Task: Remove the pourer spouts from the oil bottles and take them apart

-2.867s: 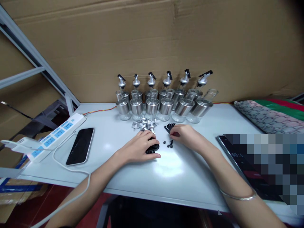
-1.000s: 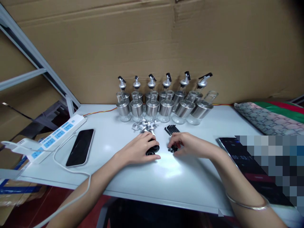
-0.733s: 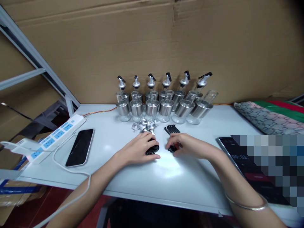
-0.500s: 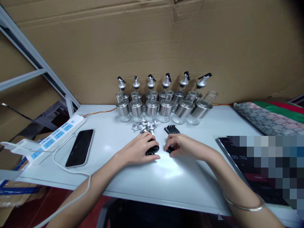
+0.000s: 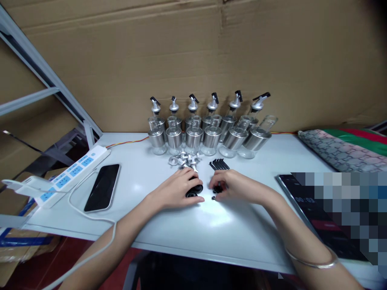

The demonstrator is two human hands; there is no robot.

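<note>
My left hand [image 5: 175,191] lies on the white table [image 5: 193,225] with its fingers curled over black round caps [image 5: 195,190]. My right hand [image 5: 237,187] rests just to the right, fingers bent over a cluster of small black rings [image 5: 217,189]; one ring [image 5: 213,197] lies loose by the thumb. Behind the hands lie a bundle of black tubes [image 5: 219,164] and a heap of silver spout parts [image 5: 184,159]. Two rows of glass and steel oil bottles [image 5: 208,131] stand at the back, the rear ones fitted with spouts.
A black phone [image 5: 102,186] and a white power strip [image 5: 69,173] with its cable lie on the left. A dark tablet [image 5: 305,201], partly blurred, sits on the right, with folded cloth [image 5: 341,147] behind it. Cardboard forms the back wall; a metal shelf frame [image 5: 45,84] stands on the left.
My right hand drew back from the black tubes to the small rings and has swept them left toward the caps. My left hand has stayed on the caps.
</note>
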